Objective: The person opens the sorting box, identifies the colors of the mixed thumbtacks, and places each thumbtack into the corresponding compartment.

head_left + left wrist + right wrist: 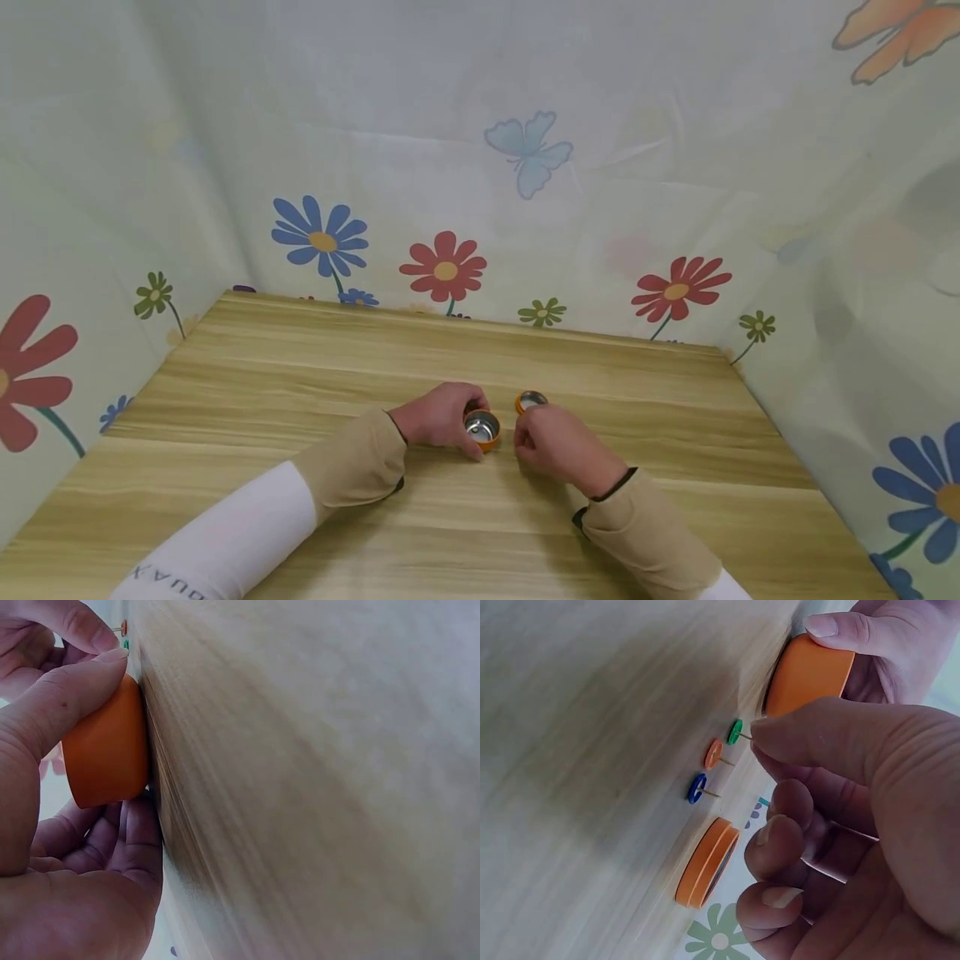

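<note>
Well, left fingers (139, 840) clasp a silver-lined orange tin (112, 754); right fingers (836, 791) pinch a green tack (735, 732)

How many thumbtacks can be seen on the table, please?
3: the green thumbtack by the right hand, the orange thumbtack in the middle, the blue thumbtack nearest the orange lid. Others may be hidden.

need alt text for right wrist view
Right hand pinches the pin of a green round thumbtack, beside an orange thumbtack and a blue thumbtack on a wood-grain table. Left hand holds an orange round tin; orange round lid nearby.
</note>
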Available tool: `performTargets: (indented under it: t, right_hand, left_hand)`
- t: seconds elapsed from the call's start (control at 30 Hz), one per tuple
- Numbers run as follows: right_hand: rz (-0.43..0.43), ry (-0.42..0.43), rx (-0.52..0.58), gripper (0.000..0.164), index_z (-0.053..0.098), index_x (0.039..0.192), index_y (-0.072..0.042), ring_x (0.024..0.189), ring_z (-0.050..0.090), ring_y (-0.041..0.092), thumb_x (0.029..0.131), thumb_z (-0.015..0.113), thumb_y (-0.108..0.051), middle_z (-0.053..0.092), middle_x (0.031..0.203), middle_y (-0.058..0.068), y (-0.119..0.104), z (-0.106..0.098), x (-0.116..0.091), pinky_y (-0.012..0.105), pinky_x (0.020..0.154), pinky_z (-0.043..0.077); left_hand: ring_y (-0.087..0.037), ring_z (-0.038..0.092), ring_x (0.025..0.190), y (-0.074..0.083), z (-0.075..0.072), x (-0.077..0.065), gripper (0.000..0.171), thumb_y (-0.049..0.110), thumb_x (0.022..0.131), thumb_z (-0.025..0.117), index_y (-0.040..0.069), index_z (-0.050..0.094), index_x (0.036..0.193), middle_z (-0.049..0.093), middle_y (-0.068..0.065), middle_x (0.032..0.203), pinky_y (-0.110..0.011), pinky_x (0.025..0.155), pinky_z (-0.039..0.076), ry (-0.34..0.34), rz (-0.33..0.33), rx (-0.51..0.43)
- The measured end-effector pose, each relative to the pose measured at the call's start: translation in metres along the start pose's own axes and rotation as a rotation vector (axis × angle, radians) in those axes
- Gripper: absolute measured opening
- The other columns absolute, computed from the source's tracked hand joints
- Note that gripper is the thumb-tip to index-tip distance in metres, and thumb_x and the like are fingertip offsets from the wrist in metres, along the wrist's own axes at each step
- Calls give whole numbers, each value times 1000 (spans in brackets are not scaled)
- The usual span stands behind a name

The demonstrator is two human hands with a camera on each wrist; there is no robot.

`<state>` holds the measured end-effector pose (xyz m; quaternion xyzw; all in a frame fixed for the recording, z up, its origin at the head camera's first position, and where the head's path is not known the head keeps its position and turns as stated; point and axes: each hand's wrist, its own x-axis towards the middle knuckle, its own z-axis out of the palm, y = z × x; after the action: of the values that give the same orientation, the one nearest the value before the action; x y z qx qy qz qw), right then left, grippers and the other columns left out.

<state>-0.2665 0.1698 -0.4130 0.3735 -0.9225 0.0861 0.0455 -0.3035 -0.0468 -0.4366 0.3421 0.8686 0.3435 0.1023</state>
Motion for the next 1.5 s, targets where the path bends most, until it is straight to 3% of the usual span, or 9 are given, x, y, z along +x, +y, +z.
performTargets:
  t: [0.5,0.67,0.77,1.0,1.13,1.3,1.4,1.5]
  right_hand:
    - [29,-11,-209,21,53,65,-17,52,47,8,81,62,-8,47,59,-8,-10,2,-3,27,48,42]
    - [53,-33,-162,20,53,67,-18,54,47,8,83,62,-9,48,62,-8,-6,5,-2,27,50,43]
    - [75,-25,-31,20,55,69,-16,55,45,7,86,60,-8,46,61,-8,0,6,2,26,51,41]
    - [202,49,395,8,59,86,-11,58,46,7,94,60,-10,50,68,-5,10,2,6,25,54,42]
    - [246,78,589,10,59,91,-7,58,44,11,98,54,-13,49,69,-2,13,1,6,26,53,39]
    - [207,60,1050,25,51,98,6,52,33,17,101,48,-19,37,64,5,14,2,7,27,47,31]
    - [164,30,1315,24,48,97,5,53,29,17,102,45,-18,32,65,6,13,3,7,28,48,27]
    - [97,2,1496,18,47,96,1,55,28,16,103,40,-14,31,68,6,11,4,7,28,50,25]
  left_hand:
    - [-13,57,81,0,1,1,49,23,59,90,14,58,94,59,4,88,-22,70,45,-2,-19,8]
    - [-13,57,82,-2,1,1,49,23,59,90,14,58,94,60,4,89,-22,71,46,-1,-19,1]
    - [-12,57,82,-3,1,1,49,22,59,90,14,57,95,59,4,89,-22,71,46,-3,-21,-12]
    - [-12,57,82,-2,0,1,49,20,60,90,12,57,96,59,3,89,-23,71,46,-13,-17,-28]
    - [-14,57,81,1,-1,0,48,20,61,89,12,57,96,59,2,89,-23,70,46,-17,-12,-20]
    - [-16,57,80,2,-2,-1,48,21,61,89,11,57,95,59,2,88,-23,70,46,-11,3,-14]
    - [-15,57,80,1,-2,-1,48,22,61,89,11,57,95,59,2,88,-23,70,46,-12,1,-9]
    - [-14,57,80,1,-2,0,49,22,60,90,11,57,95,60,2,88,-23,70,46,-11,-3,-6]
